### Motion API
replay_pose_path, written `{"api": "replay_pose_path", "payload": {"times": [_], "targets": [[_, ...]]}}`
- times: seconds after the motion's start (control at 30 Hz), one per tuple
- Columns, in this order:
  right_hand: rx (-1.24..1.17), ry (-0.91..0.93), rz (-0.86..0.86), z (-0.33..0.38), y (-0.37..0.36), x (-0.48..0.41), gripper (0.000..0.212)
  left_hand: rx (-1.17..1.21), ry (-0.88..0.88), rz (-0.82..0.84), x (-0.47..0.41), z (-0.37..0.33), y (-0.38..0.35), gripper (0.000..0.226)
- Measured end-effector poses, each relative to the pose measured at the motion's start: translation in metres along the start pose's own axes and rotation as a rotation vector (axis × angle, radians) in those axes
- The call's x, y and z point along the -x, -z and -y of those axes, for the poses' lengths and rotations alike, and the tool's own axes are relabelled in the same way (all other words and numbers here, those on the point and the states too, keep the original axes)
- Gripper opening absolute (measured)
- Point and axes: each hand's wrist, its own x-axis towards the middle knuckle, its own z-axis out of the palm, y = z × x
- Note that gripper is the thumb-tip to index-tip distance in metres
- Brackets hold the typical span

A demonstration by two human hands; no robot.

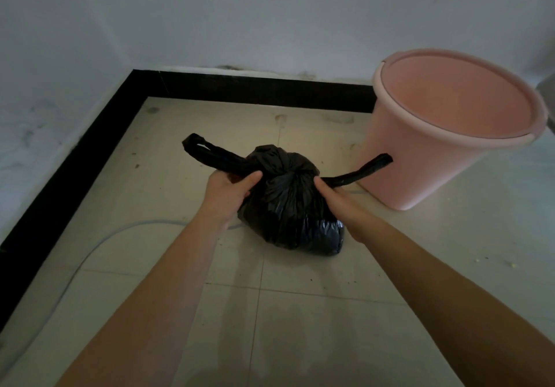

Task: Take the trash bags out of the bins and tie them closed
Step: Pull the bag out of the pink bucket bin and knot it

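A full black trash bag (292,203) rests on the tiled floor in the middle of the view. Its two handle loops stick out sideways from a gathered knot on top. My left hand (229,193) is closed around the base of the left handle loop (210,154). My right hand (342,203) grips the base of the right handle loop (363,170), which reaches toward the bin. A pink bin (420,161) stands to the right of the bag, with no bag inside it.
A white wall with a black skirting board (255,86) runs behind the bag and along the left side. A thin clear hose (99,242) curves over the floor at the left. Small crumbs lie on the tiles at the right.
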Motion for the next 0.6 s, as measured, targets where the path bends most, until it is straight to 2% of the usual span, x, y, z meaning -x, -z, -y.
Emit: {"api": "replay_pose_path", "payload": {"times": [0.07,0.13,0.27,0.33,0.4,0.5,0.53,0.6], "targets": [[0.151,0.170,-0.207,-0.005,-0.005,-0.008,0.061,-0.208,-0.153,-0.125,0.001,-0.004,-0.008,0.030],[0.170,0.318,-0.359,0.009,-0.008,-0.003,0.048,-0.348,-0.333,-0.235,0.007,-0.016,-0.019,0.033],[-0.002,0.423,-0.447,0.045,-0.017,0.008,0.031,-0.367,-0.576,-0.191,0.026,-0.051,-0.045,0.034],[-0.097,0.416,-0.491,0.056,-0.019,0.009,0.030,-0.276,-0.603,-0.180,0.032,-0.062,-0.056,0.043],[-0.186,0.318,-0.525,0.059,-0.016,0.005,0.030,-0.065,-0.454,-0.194,0.030,-0.065,-0.063,0.050],[-0.165,0.137,-0.545,0.051,-0.007,-0.004,0.044,0.385,-0.055,-0.238,0.023,-0.055,-0.062,0.044],[-0.133,0.096,-0.558,0.046,-0.006,-0.009,0.046,0.455,0.029,-0.262,0.021,-0.048,-0.059,0.042],[-0.052,0.060,-0.585,0.036,-0.008,-0.013,0.045,0.415,0.075,-0.300,0.019,-0.035,-0.055,0.043]]}}
